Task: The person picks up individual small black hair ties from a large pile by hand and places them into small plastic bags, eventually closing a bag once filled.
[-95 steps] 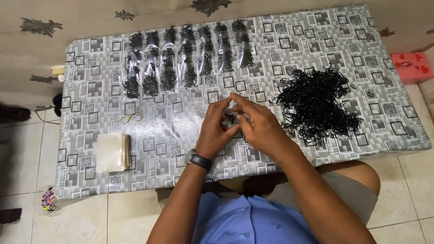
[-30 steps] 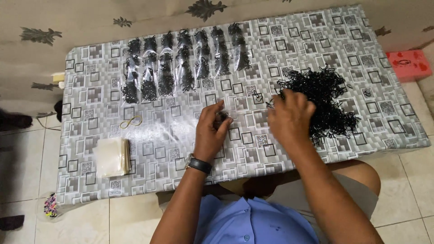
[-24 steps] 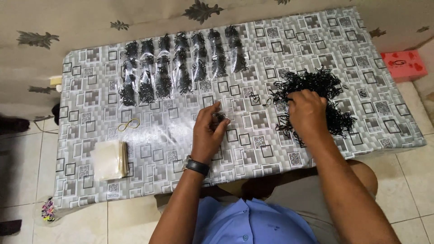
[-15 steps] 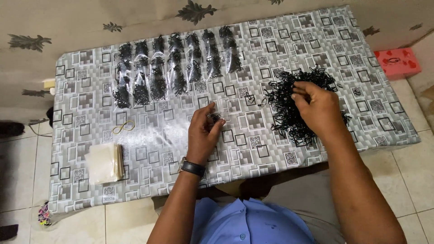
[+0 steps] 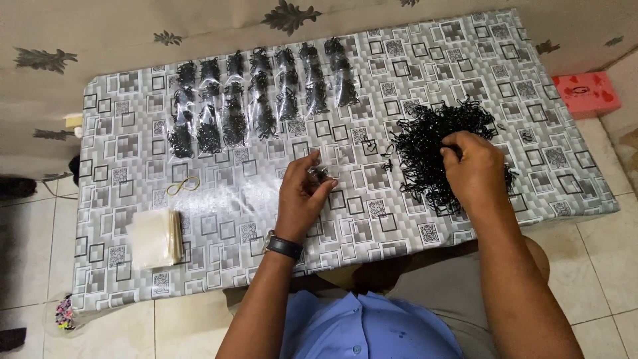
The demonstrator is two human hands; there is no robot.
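A: Where does the heap of black loops [image 5: 438, 149] lie?

B: On the right half of the patterned surface [image 5: 133, 219], spread wider than it is deep, its long side running roughly left to right. A few stray loops trail off its left edge.

A: And which hand is on it?

B: The right hand [image 5: 475, 169] rests on the near-right part of the heap, its fingers [image 5: 455, 147] curled down into the loops. Whether they have pinched any I cannot tell; the knuckles hide the tips.

A: The other one?

B: The left hand [image 5: 302, 199] sits near the middle of the surface, to the left of the heap and apart from it. Its fingers [image 5: 312, 169] are bent nearly closed around a small clump of black loops [image 5: 319, 176]. So the heap lies to that hand's right, and the right hand is far nearer.

A: What else is around?

B: 6 rows of clear packets filled with black loops [image 5: 259, 106] lie along the far side, a stack of empty clear bags [image 5: 156, 236] at the near left, and a tan rubber band [image 5: 183, 186] above that.
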